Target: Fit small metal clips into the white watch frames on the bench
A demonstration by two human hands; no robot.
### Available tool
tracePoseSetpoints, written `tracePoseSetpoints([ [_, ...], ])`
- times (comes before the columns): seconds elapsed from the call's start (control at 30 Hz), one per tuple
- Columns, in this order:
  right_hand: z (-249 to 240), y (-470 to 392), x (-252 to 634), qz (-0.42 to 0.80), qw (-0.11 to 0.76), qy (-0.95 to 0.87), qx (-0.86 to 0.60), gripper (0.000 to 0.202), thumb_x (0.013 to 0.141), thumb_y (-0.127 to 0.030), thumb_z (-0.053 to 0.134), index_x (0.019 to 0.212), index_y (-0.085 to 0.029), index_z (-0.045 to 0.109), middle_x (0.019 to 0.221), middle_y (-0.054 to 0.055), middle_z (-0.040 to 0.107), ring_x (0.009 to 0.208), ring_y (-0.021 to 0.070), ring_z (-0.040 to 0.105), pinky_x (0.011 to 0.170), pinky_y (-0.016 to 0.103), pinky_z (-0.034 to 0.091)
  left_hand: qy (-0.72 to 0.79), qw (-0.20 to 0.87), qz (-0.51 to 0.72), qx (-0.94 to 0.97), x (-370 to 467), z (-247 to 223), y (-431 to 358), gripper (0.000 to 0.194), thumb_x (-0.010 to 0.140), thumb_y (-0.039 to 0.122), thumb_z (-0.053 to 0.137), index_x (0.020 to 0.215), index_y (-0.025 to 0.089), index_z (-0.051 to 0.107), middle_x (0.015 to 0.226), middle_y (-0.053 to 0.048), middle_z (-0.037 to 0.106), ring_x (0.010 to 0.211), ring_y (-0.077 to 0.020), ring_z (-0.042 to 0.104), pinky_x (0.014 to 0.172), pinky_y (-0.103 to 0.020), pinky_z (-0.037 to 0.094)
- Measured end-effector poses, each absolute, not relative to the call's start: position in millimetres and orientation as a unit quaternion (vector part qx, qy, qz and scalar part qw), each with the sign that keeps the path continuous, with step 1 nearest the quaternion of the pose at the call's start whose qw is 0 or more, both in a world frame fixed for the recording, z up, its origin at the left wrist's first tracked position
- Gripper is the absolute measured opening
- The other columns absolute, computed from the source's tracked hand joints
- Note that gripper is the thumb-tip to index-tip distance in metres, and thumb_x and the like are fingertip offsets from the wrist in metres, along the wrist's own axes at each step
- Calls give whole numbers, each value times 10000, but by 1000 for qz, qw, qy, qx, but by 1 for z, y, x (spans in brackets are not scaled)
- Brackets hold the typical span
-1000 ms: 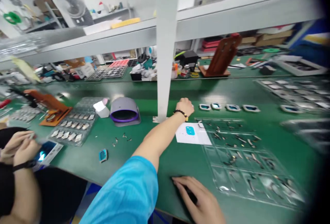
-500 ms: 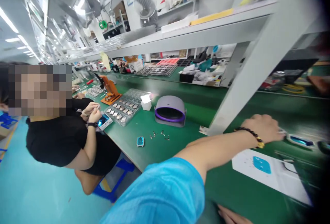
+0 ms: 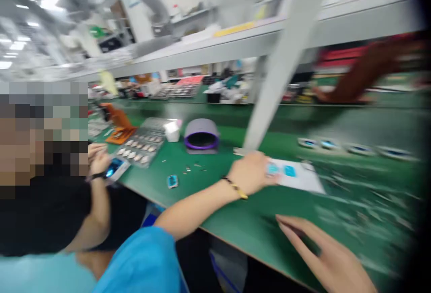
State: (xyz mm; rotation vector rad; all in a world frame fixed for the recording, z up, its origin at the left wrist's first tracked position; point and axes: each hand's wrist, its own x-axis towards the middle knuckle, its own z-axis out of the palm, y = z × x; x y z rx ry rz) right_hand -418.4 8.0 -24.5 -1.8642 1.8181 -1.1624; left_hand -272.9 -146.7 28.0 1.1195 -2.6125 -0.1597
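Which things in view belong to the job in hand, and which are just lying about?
Likely in the job:
blue piece by the left hand, too blurred to identify
white sheet with blue patch
row of blue-faced casings
clear plastic tray near the right hand

Probably just lying about:
grey hood with purple rim
white box
orange stand

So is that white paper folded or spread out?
Spread out: the white paper lies flat on the green workbench, with a blue piece on it.
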Motion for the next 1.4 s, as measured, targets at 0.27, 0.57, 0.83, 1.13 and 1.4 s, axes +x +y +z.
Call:
tracePoseSetpoints([
  [0.27, 50, -125, -519, -198, 10, 704, -682, 336, 1025, -211, 500, 1288, -117, 686, 1396, 141, 644, 1326, 254, 573, 1156, 372, 433, -887, 131, -20, 442, -211, -8, -179, 334, 978, 504, 593, 1172, 237, 645, 1129, -49, 643, 1103, -242, 603, 898, -331, 533],
  [0.57, 57, -221, -552, -75, 42, 764, -639, 340, 976, -328, 697, 1269, -160, 653, 1352, 111, 633, 1211, 264, 633, 1027, 498, 548, -906, 150, -7, 395, -215, -15, -178, 293, 990, 485, 531, 1173, 292, 654, 1129, -41, 663, 1083, -242, 630, 855, -339, 552],
  [0.83, 31, -240, -577, -92, 66, 771, -627, 342, 1036, -392, 601, 1236, -121, 660, 1271, 89, 657, 1096, 203, 676, 987, 402, 566, -912, 151, 1, 381, -223, -26, -183, 365, 980, 533, 488, 1163, 282, 680, 1099, -58, 677, 1023, -268, 645, 778, -354, 564],
  [1.13, 6, -267, -593, -79, 102, 783, -608, 347, 993, -409, 665, 1232, -157, 665, 1316, 98, 647, 1189, 275, 637, 1018, 496, 545, -903, 149, -12, 404, -223, -29, -185, 385, 1011, 543, 458, 1195, 270, 658, 1139, -57, 668, 1071, -256, 628, 757, -335, 551],
  [1.4, 1, -283, -592, -76, 148, 788, -592, 319, 998, -409, 659, 1200, -163, 677, 1264, 88, 669, 1125, 252, 661, 980, 460, 567, -907, 124, -38, 401, -225, -26, -185, 381, 996, 526, 545, 1252, 273, 668, 1153, -61, 653, 1092, -254, 591, 791, -336, 533],
])
